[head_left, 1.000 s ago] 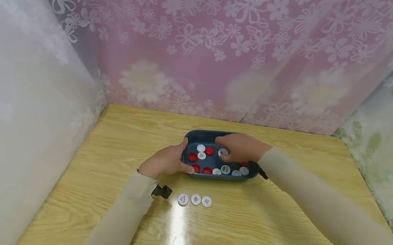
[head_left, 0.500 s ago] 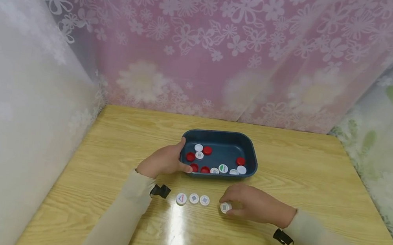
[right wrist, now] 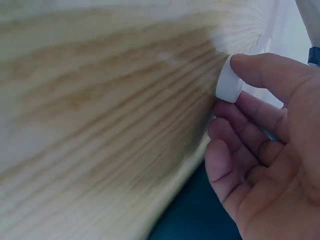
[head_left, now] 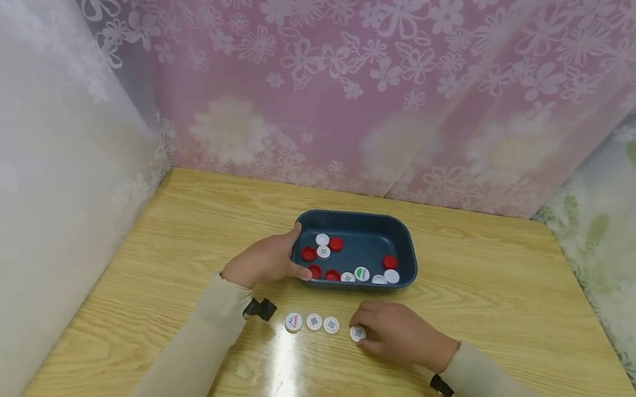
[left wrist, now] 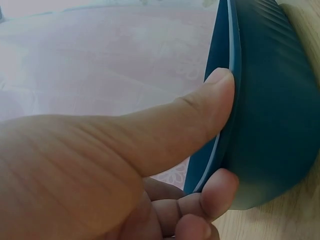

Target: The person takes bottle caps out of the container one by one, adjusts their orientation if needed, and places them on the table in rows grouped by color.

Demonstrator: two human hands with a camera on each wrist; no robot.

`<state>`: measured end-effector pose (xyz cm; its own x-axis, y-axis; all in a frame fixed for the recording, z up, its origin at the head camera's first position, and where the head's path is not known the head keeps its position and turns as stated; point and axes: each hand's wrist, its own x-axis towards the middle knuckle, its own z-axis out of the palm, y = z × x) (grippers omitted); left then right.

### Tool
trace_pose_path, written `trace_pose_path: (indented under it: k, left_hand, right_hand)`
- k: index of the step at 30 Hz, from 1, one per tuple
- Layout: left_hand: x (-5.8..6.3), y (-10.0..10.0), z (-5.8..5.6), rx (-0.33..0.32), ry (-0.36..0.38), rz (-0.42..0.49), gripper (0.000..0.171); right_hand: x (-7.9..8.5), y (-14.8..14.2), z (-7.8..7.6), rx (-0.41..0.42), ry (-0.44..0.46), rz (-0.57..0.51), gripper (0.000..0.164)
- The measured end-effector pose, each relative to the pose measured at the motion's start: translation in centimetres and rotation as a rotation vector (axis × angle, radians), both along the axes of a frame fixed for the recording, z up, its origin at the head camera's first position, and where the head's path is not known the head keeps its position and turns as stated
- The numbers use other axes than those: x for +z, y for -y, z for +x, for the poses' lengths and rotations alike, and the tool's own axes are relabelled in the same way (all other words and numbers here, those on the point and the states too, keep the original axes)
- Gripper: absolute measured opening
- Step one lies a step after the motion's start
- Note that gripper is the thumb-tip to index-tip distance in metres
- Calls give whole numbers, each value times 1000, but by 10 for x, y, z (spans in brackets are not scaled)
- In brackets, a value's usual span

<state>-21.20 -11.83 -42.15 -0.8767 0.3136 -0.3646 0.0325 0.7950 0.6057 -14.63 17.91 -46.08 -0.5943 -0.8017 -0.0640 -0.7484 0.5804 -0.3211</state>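
The left arm (head_left: pixel 189 346) reaches in from the near left, slanting far and right, its sleeve pulled down to the wrist. The left hand (head_left: pixel 263 258) keeps a grip, its thumb stretched out to the right and its fingers bent. The right arm (head_left: pixel 512 396) comes from the near right, slanting far and left. The right hand (head_left: pixel 400 331) pinches at its left end, thumb on the near side, with other fingers loosely curled.

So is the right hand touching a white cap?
Touching: the right wrist view shows the right hand pinching the white cap between thumb and finger.
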Motion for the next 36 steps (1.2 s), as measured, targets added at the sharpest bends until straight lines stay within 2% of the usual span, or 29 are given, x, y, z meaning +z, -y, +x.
trace_pose_path:
  k: [10, 16, 23, 26, 29, 33, 36]
  left_hand:
    - [-1, -4, 1, 6, 3, -5, 113]
    - [1, -5, 4, 3, 22, 3, 113]
    - [3, -4, 4, 2, 17, -14, 112]
    - [3, -2, 3, 4, 9, -20, 113]
    - [4, 0, 3, 3, 11, -10, 113]
    - [5, 0, 3, 7, 22, -2, 113]
    - [6, -1, 3, 4, 14, -3, 113]
  right_hand:
    - [-1, 12, -2, -16, 0, 14, 17]
    - [0, 16, -1, -46, 42, 42, 19]
    - [9, 13, 1, -35, 18, 78, 24]
    - [17, 8, -1, -26, -39, 78, 23]
    - [28, 0, -8, -11, -139, 60, 20]
    - [52, -9, -26, -19, -293, 67, 16]
    - [71, -16, -43, -58, -346, 145, 15]
